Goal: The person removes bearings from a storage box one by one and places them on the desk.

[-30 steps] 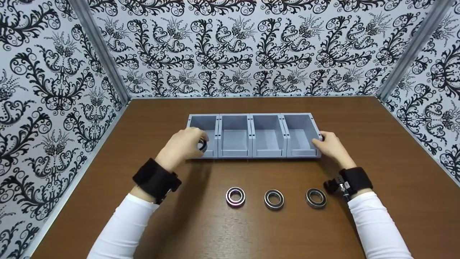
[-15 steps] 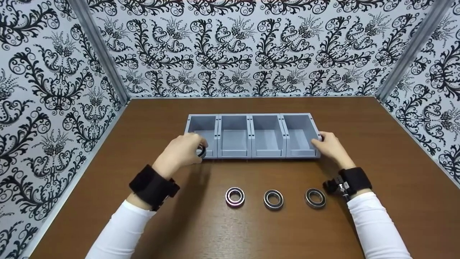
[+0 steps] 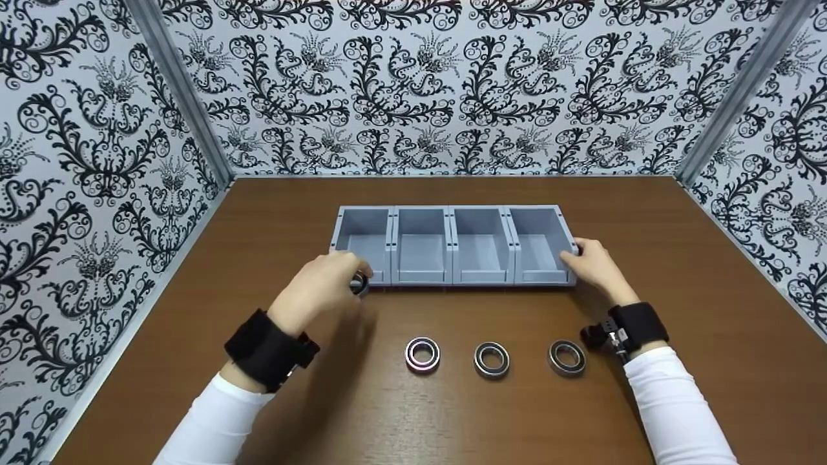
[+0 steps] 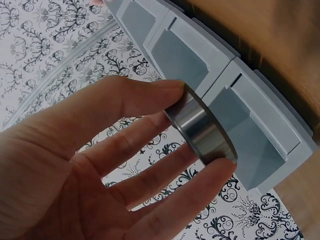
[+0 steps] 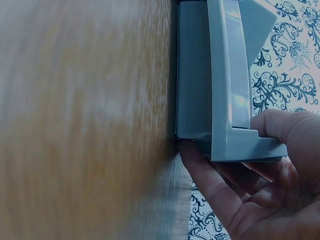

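Observation:
A metal ball bearing [image 4: 202, 125] is pinched between the thumb and fingers of my left hand [image 3: 320, 284]. In the head view that bearing [image 3: 360, 283] hangs in front of the leftmost compartment of a grey four-part bin row [image 3: 420, 276]. My right hand [image 3: 597, 266] grips the right end wall of the row, thumb at the rim; in the right wrist view the fingers [image 5: 210, 187] reach along the bin's side [image 5: 250, 147]. On the table in front lie a reddish-edged bearing [image 3: 422, 366], a middle bearing [image 3: 492, 371] and a right bearing [image 3: 566, 369], all flat.
The brown wooden table [image 3: 452, 426] is bounded by patterned wall panels [image 3: 413, 84] at the back and both sides. A black wrist strap with a camera [image 3: 636, 326] sits near the right bearing.
My left hand has drawn back from the leftmost compartment toward the table's front, with the bearing still in its fingers. My right hand and the bins have stayed put.

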Tool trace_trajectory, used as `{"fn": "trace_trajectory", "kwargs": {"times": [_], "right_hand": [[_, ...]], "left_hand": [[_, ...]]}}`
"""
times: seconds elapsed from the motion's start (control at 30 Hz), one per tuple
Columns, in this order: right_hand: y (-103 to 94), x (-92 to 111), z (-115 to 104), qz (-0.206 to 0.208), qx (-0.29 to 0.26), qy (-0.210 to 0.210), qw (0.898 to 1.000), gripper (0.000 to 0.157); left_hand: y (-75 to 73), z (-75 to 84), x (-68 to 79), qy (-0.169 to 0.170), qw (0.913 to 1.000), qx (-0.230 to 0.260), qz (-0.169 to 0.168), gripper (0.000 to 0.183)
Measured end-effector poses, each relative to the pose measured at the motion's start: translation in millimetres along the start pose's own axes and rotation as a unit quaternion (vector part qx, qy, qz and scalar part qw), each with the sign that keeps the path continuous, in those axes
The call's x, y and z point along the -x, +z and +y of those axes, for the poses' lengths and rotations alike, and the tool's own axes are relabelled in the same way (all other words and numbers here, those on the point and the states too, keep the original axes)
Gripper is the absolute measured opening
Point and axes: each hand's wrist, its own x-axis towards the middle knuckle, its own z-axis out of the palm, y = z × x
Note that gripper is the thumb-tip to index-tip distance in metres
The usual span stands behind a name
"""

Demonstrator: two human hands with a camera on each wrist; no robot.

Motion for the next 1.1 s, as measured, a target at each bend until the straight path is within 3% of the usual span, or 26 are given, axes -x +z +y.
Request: {"fn": "trace_trajectory", "kwargs": {"times": [0.5,1.1], "right_hand": [[-0.5,0.2,-0.8,0.0,0.002,-0.001,1.0,0.044],[0.5,0.4,-0.1,0.006,0.01,-0.003,1.0,0.045]], "left_hand": [[7.1,4.0,11.4,0.021,0.9996,0.015,-0.007,0.032],[10.2,8.1,24.8,0.021,0.9989,0.016,-0.039,0.029]]}}
